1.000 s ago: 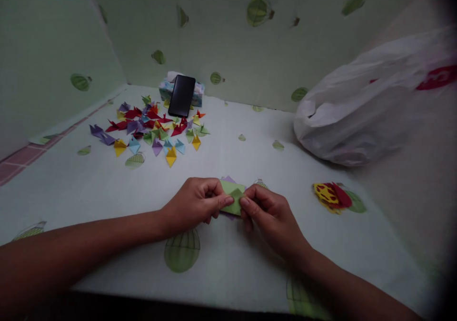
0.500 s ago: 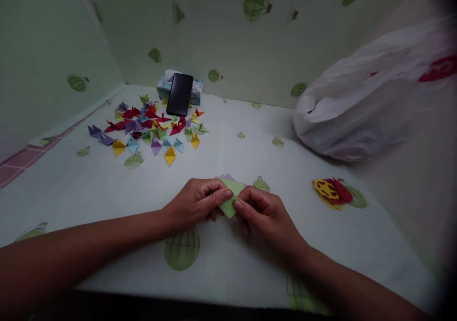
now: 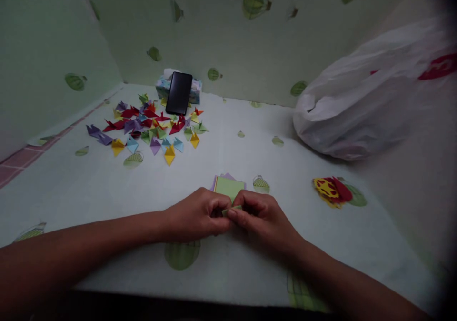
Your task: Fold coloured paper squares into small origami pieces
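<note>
Nearer than before, the left hand point(image 3: 203, 217) and right hand point(image 3: 266, 220) expose more of the paper stack point(image 3: 230, 186) just beyond them. Both pinch a small green paper point(image 3: 225, 212) from left and right, apparently so its folds stay controlled; some fingertips are hidden. Far left, the phone point(image 3: 179, 93) leans against the tissue box point(image 3: 196, 93), probably propped for viewing.

Apparently free tabletop point(image 3: 285, 173) between right grip point(image 3: 267, 216) and shadowed bag point(image 3: 348, 116).
</note>
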{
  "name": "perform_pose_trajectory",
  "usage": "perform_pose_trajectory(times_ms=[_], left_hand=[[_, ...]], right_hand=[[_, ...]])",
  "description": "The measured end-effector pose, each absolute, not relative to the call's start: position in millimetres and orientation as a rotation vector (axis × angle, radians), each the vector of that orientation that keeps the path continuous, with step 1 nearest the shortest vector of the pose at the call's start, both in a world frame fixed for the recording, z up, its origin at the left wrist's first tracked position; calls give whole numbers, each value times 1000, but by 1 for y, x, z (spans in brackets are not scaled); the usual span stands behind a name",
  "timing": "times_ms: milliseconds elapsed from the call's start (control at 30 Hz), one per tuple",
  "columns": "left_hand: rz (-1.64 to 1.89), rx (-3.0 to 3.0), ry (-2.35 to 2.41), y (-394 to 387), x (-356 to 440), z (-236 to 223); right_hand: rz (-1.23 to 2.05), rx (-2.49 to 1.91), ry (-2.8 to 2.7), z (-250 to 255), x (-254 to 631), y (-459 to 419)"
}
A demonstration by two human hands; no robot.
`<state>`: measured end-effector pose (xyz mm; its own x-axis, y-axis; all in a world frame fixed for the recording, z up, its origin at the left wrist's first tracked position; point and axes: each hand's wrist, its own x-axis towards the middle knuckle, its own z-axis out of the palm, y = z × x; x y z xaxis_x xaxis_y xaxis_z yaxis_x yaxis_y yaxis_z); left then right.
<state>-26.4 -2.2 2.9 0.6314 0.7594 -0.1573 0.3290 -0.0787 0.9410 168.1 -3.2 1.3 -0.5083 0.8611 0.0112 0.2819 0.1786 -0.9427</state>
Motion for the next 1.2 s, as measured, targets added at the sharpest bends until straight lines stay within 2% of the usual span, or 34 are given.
perform_pose_trajectory(times_ms=[233, 400, 633, 833, 1200], left_hand=[[578, 1400, 874, -2, -26, 5], [812, 1575, 1030, -1, -28, 3], [816, 1763, 1076, 1, -30, 4], [805, 1587, 980, 1, -28, 3], [781, 1539, 1018, -3, -29, 7]], right_hand=[[1224, -1135, -1766, 3, 169, -6], [1298, -1074, -1711, 2, 169, -4], [1177, -1096, -1793, 3, 170, -4], [1137, -1041, -1950, -1, 169, -4], [1417, -1082, -1851, 2, 168, -5]])
